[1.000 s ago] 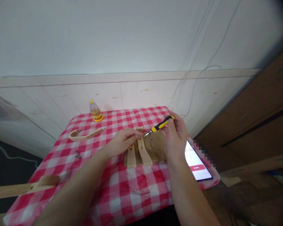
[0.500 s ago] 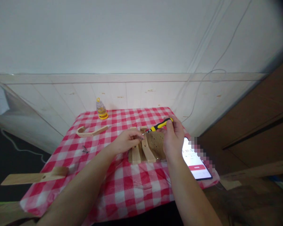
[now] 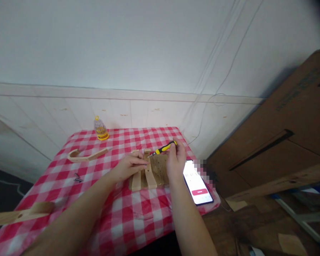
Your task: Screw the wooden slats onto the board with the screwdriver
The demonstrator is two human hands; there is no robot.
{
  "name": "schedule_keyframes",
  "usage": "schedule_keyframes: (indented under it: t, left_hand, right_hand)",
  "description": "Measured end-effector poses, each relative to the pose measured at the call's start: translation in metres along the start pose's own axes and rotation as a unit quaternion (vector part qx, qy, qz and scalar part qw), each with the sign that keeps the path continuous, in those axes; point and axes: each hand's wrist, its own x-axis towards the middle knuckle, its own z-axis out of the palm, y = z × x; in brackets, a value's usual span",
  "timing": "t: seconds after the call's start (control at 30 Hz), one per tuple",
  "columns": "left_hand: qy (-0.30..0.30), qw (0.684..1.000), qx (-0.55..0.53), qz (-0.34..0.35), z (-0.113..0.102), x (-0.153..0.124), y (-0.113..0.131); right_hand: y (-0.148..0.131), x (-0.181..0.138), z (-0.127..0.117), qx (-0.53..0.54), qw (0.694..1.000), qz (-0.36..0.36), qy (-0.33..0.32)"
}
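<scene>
My right hand (image 3: 176, 156) is closed around the handle of a yellow-and-black screwdriver (image 3: 165, 147). The shaft slants down to the left, its tip close to the fingers of my left hand (image 3: 130, 166). Those fingers are pressed together over two pale wooden strips (image 3: 150, 179), and whatever they pinch is too small to make out. Both strips lie side by side on a brown wooden board (image 3: 161, 170) with small dark holes. One hole shows in the right-hand strip. My left hand covers part of the left-hand strip.
A phone (image 3: 198, 185) with a lit timer lies at the right edge of the checked tablecloth (image 3: 117, 227). To the left are a hooked wooden piece (image 3: 88, 157), small metal parts (image 3: 78, 178) and another wooden piece (image 3: 21, 214). Behind stands a clear yellow-based container (image 3: 100, 129).
My view has swung to the right, so the table and its things sit further left in the picture. Both hands stay over the board, with the screwdriver tip still near my left fingers.
</scene>
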Motion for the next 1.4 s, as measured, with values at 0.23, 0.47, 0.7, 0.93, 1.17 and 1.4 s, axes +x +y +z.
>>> schedule_keyframes:
  t: [0.23,0.47,0.7,0.93,1.17,1.4]
  left_hand:
    - [-0.002,0.999,0.015,-0.032,-0.002,-0.001,0.008]
    - [0.002,0.992,0.121,-0.044,0.006,0.000,0.018]
    - [-0.027,0.993,0.112,-0.028,0.012,0.001,0.017]
    - [-0.045,0.988,0.123,-0.079,0.011,0.005,0.010]
    - [-0.053,0.989,0.091,-0.102,0.012,0.005,0.010]
    - [-0.023,0.990,0.061,-0.128,0.016,0.003,0.008]
  right_hand:
    - [0.014,0.003,0.005,0.026,0.998,0.055,0.024]
    - [0.013,0.000,0.007,0.016,1.000,0.005,-0.016]
    - [0.010,0.003,0.000,0.019,0.998,-0.033,0.045]
    - [0.004,0.000,0.001,0.005,0.999,-0.036,0.021]
    - [0.006,0.002,0.000,0.003,0.998,-0.054,0.032]
    - [0.010,0.002,-0.003,0.014,0.996,-0.069,0.058]
